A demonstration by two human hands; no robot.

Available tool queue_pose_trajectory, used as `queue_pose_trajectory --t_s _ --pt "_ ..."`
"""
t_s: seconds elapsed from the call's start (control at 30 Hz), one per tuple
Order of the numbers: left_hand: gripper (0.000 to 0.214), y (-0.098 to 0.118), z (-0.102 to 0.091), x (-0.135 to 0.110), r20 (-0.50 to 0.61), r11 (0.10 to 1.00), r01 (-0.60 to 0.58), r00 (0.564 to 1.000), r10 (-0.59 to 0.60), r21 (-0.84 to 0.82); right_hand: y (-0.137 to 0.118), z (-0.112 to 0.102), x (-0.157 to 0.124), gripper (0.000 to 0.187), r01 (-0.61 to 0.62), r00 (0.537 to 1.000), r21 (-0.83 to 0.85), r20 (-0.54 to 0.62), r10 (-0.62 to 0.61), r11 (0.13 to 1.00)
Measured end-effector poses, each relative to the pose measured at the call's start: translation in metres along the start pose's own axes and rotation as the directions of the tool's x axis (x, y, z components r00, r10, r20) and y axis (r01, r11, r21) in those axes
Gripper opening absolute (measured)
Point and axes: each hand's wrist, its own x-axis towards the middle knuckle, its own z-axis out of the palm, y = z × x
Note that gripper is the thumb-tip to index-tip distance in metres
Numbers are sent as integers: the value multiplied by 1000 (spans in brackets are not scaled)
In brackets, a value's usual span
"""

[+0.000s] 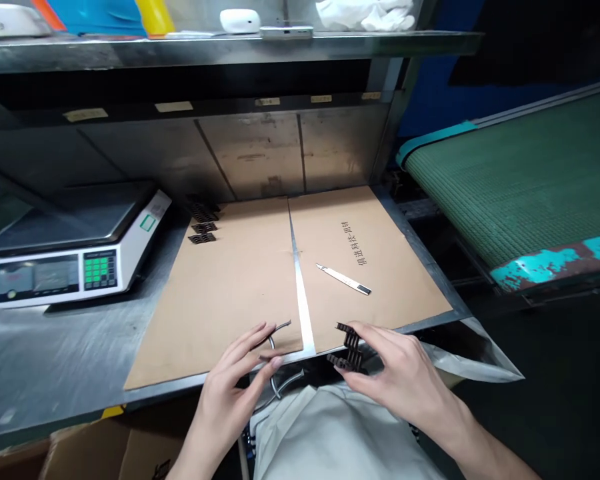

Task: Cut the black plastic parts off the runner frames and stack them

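Note:
My left hand point(233, 380) is at the front edge of the table, its thumb and fingers closed around a thin grey piece with curved ends point(275, 383), whose kind I cannot make out. In my right hand point(405, 370), a black slotted plastic part with a stepped shape point(351, 347) is pinched between thumb and fingers. Similar black slotted parts point(203, 227) lie in a small group at the far left of the cardboard point(230, 300). A slim white utility knife with a dark end point(343, 279) rests on the right cardboard half.
At left stands a digital scale point(145, 227). A metal shelf point(190, 50) crosses above the table, holding a white case point(240, 21) and crumpled white material point(365, 15). A green conveyor belt point(530, 173) runs on the right. Below left is an open cardboard box point(85, 450).

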Motion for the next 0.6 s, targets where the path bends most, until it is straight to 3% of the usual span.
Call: queue_pose_trajectory --t_s 0.17,0.3,0.47,0.53,0.6 --pt "20 10 20 -4 143 968 127 985 -97 -217 1 -9 -11 45 -44 979 -70 -202 29 997" --pt "29 25 42 4 354 875 276 926 -131 -398 3 -18 -22 44 -123 955 -102 -284 90 987" --pt "35 47 89 14 608 685 492 789 -89 -538 13 -31 -39 51 -211 906 19 -372 203 977" --pt "42 56 118 15 692 545 641 707 -145 -540 24 -35 -51 53 -268 859 155 -409 308 951" --pt "52 65 149 14 769 406 771 602 -215 -491 40 -37 -70 52 -329 783 319 -435 446 889"
